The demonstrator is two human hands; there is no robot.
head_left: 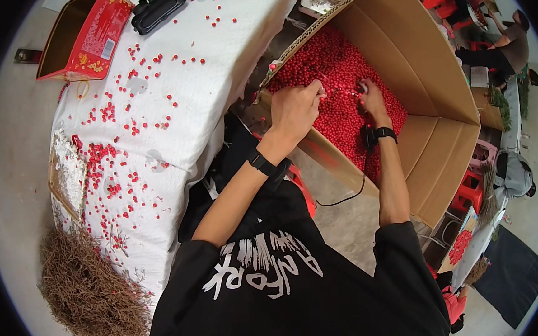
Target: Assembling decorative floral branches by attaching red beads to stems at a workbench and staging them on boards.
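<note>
A large cardboard box (444, 87) stands open ahead of me, its inside heaped with small red berries (347, 128). Over the box's near left edge, my left hand (296, 111) is closed, fingertips pinched together above the berries. What it pinches is too small to make out. My right hand (374, 101) reaches in over the heap, its fingers bent in a loose pinch towards the left hand; anything between them is unclear. Faint shiny glints lie between the two hands. Each wrist wears a black band, and a thin black cable hangs beside the right one.
Left of me, a table under a white cloth (199, 60) carries scattered red berries, a red carton (88, 40), a black case (158, 10) and a heap of brown twigs (90, 283). Red stools (468, 191) and a long table stand to the right; people (510, 45) are farther off.
</note>
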